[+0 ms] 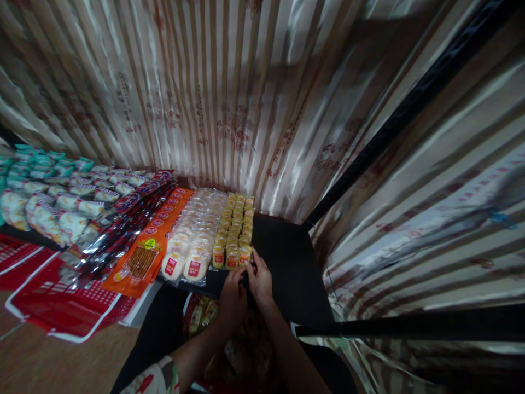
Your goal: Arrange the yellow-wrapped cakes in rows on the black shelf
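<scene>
My right hand (260, 279) is at the front right corner of a block of small yellow snack packets (232, 232). Its thumb and fingers close around the front packet (245, 255) of the right-hand row, which has an orange label. Close beside it, my left hand (233, 291) has its fingers curled together just below the front packets; what they hold, if anything, is hidden. Under my forearms, in my lap, a red container (187, 312) holds more yellow-wrapped packets (203, 314), partly covered by my arms.
Left of the yellow packets on the black shelf (283, 257) are clear-wrapped round white crackers (194, 265), orange stick-snack bags (141, 260), dark bags (110, 241) and white packs (82, 205). Red baskets (61, 306) stand lower left. Black posts (394, 126) and striped curtain (229, 82) enclose the shelf.
</scene>
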`<state>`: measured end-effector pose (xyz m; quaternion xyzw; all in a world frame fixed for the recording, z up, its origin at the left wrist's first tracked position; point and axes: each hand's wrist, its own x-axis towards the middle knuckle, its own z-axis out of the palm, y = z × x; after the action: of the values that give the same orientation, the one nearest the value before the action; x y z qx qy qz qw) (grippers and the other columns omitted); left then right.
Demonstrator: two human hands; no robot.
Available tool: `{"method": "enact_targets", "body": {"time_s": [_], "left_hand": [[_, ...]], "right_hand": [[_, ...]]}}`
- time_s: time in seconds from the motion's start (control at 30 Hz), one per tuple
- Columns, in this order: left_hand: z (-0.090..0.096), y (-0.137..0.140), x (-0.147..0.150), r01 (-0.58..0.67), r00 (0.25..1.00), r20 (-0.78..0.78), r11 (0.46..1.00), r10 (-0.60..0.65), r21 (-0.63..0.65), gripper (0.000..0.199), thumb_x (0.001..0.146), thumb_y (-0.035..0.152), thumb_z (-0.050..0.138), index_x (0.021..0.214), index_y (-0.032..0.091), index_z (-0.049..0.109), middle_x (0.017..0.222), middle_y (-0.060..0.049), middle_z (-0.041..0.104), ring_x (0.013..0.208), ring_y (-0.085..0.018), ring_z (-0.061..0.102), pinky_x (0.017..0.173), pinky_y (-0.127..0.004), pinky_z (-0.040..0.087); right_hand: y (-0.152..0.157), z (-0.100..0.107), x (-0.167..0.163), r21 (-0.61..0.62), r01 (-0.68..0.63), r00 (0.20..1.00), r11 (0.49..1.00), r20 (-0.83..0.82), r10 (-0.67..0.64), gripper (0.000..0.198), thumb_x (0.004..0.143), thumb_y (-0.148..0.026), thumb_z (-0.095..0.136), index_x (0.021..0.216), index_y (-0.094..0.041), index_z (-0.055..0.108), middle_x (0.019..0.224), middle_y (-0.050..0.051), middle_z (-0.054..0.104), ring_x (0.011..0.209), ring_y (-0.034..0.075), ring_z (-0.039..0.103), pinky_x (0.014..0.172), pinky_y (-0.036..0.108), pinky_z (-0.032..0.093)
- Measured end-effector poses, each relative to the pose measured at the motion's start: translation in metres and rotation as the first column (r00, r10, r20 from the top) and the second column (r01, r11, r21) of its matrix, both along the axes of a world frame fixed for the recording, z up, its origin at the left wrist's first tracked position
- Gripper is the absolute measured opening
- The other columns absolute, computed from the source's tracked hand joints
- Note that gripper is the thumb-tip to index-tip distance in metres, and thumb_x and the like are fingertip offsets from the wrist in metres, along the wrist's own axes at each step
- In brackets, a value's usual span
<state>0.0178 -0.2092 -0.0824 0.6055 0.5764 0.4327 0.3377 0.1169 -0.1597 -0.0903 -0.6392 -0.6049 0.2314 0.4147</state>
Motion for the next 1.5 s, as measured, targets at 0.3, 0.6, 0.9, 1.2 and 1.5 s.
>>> {"method": "enact_targets", "body": {"time_s": [0.3,0.6,0.9,1.2,1.5], "left_hand": [[0.002,0.0,-0.006,0.017,1.0,0.022,1.0,-0.017,0.002,0.047,0.074,0.006,0.036,0.118,0.014,0.053,0.12,-0.011,0.058,0.11,-0.018,0.054,0.101,-0.039,0.041],[-0.007,-0.008,0.004,0.1,0.991,0.092,0.995,-0.098,-0.018,0.047,0.09,0.027,0.03,0.133,0.013,0.041,0.142,-0.011,0.038,0.134,-0.017,0.031,0.113,-0.04,0.025],[-0.007,-0.005,0.006,0.053,0.983,0.176,0.998,-0.044,-0.045,0.047,0.09,0.035,0.031,0.129,0.014,0.046,0.14,-0.01,0.043,0.131,-0.018,0.036,0.113,-0.038,0.026],[0.028,0.004,-0.032,-0.047,0.994,-0.082,0.944,0.078,0.327,0.03,0.09,0.024,0.032,0.103,0.02,0.059,0.099,-0.008,0.065,0.097,-0.018,0.059,0.091,-0.036,0.047],[0.052,0.117,-0.05,0.156,0.769,-0.629,0.922,0.112,0.355,0.051,0.087,0.032,0.042,0.135,0.015,0.037,0.147,-0.014,0.028,0.138,-0.029,0.017,0.108,-0.053,0.023]], "right_hand": [[0.003,-0.006,-0.009,0.07,0.046,0.997,0.996,0.062,-0.05,0.048,0.083,-0.038,0.04,0.121,-0.014,0.055,0.112,0.015,0.059,0.106,0.026,0.052,0.093,0.042,0.043],[0.002,-0.011,-0.002,0.077,-0.003,0.999,0.997,-0.044,0.006,0.042,0.081,-0.032,0.042,0.117,-0.018,0.059,0.115,0.013,0.056,0.104,0.023,0.055,0.089,0.039,0.047],[0.01,-0.002,-0.003,0.065,0.055,0.995,0.996,-0.089,-0.049,0.055,0.084,-0.045,0.04,0.131,-0.016,0.044,0.133,0.014,0.047,0.121,0.024,0.043,0.099,0.043,0.04],[0.037,-0.001,-0.029,0.031,0.121,0.974,0.992,-0.196,-0.113,0.062,0.09,-0.048,0.023,0.143,-0.015,0.02,0.149,0.012,0.023,0.137,0.023,0.02,0.111,0.046,0.018],[0.048,-0.004,-0.037,0.016,0.182,0.968,0.983,-0.18,-0.176,0.059,0.09,-0.045,0.021,0.143,-0.02,0.02,0.145,0.01,0.034,0.132,0.024,0.033,0.106,0.045,0.029]]}}
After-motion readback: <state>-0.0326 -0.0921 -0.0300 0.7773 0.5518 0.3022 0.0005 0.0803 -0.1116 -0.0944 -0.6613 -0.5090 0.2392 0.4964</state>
